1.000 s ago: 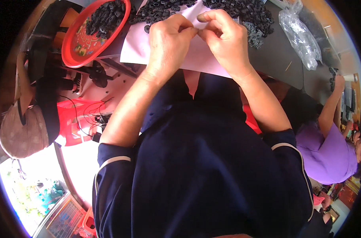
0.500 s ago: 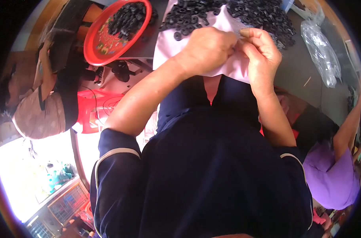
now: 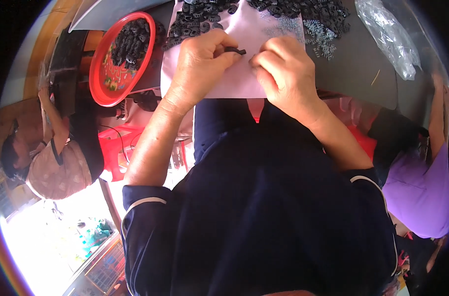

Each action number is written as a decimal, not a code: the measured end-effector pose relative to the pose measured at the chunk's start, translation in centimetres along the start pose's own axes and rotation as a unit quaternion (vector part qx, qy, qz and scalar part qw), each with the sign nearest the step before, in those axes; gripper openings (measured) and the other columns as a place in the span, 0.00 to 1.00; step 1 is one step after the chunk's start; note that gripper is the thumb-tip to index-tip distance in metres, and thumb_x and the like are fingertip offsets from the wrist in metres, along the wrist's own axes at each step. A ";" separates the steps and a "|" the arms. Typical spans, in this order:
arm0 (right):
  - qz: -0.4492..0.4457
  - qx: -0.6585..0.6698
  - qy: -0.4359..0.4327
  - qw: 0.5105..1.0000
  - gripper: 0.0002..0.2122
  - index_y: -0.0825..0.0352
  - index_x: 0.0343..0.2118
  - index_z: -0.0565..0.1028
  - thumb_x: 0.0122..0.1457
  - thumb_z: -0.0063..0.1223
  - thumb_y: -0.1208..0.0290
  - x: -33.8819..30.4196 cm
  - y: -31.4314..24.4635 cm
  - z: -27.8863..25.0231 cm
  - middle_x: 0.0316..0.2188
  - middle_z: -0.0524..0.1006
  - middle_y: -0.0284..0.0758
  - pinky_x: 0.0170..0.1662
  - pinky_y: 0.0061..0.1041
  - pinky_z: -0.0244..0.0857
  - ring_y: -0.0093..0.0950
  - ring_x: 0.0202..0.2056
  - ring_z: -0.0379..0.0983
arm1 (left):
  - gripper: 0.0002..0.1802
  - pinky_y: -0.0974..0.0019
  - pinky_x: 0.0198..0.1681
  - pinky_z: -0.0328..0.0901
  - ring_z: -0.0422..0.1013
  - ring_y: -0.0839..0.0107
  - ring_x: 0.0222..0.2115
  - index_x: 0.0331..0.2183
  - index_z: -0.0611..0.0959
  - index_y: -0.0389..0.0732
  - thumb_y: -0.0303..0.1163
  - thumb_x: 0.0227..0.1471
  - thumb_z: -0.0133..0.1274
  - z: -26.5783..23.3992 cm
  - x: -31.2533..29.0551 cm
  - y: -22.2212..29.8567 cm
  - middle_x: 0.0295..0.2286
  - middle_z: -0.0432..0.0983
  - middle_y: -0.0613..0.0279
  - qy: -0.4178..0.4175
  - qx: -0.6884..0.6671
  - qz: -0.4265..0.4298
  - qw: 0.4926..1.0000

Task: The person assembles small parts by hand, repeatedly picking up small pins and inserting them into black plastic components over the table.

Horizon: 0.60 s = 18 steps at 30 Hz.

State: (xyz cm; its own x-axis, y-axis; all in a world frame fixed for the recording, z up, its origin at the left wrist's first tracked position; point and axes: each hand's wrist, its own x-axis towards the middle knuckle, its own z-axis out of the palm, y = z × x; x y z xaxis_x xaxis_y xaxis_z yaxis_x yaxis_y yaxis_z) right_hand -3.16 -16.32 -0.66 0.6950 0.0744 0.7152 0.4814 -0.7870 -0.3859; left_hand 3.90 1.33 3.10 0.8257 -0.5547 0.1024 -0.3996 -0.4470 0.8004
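My left hand [image 3: 204, 61] pinches a small black plastic piece [image 3: 237, 51], its end sticking out past the thumb and forefinger. Close by on the right, my right hand [image 3: 289, 74] has its thumb and fingers drawn together; whatever may be between them is too small to make out. Both hands are over a pale pink cloth [image 3: 236, 85] that hangs over the table's near edge. Many black plastic parts [image 3: 187, 24] lie on the cloth's far left, with more at its far right. Small metal springs [image 3: 320, 39] are heaped on the right and scattered across the cloth.
A red tray [image 3: 107, 100] with a patterned bottom holds black pieces at the left. Clear plastic bags [image 3: 389, 37] lie on the dark table [image 3: 352, 74] at the right. One person [image 3: 61, 167] sits at the left, another in purple [image 3: 421, 192] at the right.
My hands have moved apart from each other, and a black piece now shows in the left one. The view has shifted, so more of the springs shows.
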 end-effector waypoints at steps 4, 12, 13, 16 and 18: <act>0.018 0.077 -0.012 0.997 0.06 0.63 0.23 0.72 0.42 0.57 0.77 0.1 0.1 -0.6 0.24 0.69 0.33 0.33 0.34 0.65 0.37 0.30 0.69 | 0.09 0.79 0.28 0.64 0.68 0.85 0.23 0.35 0.82 0.34 0.22 0.47 0.58 -0.3 0.0 -0.2 0.23 0.75 0.70 -0.001 -0.021 0.010 1.000; 0.021 0.117 0.037 0.992 0.08 0.64 0.29 0.74 0.44 0.54 0.82 1.7 0.3 -0.1 0.26 0.73 0.36 0.30 0.33 0.66 0.38 0.28 0.72 | 0.07 0.78 0.19 0.60 0.68 0.81 0.19 0.33 0.82 0.33 0.25 0.49 0.58 -0.3 -0.1 1.6 0.22 0.76 0.65 -0.015 -0.182 -0.094 0.979; 0.046 0.175 0.028 0.983 0.08 0.66 0.29 0.74 0.45 0.54 0.83 1.8 0.3 -0.2 0.26 0.74 0.37 0.30 0.31 0.66 0.37 0.28 0.73 | 0.07 0.77 0.17 0.60 0.68 0.80 0.18 0.33 0.81 0.32 0.25 0.49 0.58 0.0 -0.2 1.5 0.22 0.76 0.64 -0.002 -0.236 -0.106 0.966; 0.080 0.248 0.007 0.966 0.07 0.68 0.29 0.74 0.46 0.54 0.84 1.9 0.4 -0.3 0.26 0.76 0.37 0.30 0.25 0.67 0.33 0.28 0.75 | 0.07 0.76 0.16 0.59 0.68 0.78 0.17 0.33 0.81 0.31 0.24 0.50 0.57 0.7 -0.6 1.4 0.21 0.75 0.62 0.030 -0.335 -0.130 0.933; 0.088 0.263 -0.003 0.961 0.07 0.69 0.30 0.74 0.46 0.55 0.84 1.7 0.5 -0.4 0.26 0.77 0.37 0.31 0.22 0.67 0.29 0.28 0.76 | 0.07 0.76 0.16 0.59 0.68 0.76 0.17 0.33 0.80 0.30 0.23 0.50 0.56 1.1 -0.8 1.5 0.20 0.74 0.60 0.050 -0.379 -0.142 0.913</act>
State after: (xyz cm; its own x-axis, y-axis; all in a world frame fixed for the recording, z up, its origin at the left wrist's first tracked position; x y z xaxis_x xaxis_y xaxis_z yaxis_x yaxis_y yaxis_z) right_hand -1.96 -16.81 0.64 0.7926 -0.0255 0.6092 0.5588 -0.3693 -0.7425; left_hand 2.20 0.35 3.52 0.9002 -0.4088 -0.1503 0.1961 0.0724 0.9779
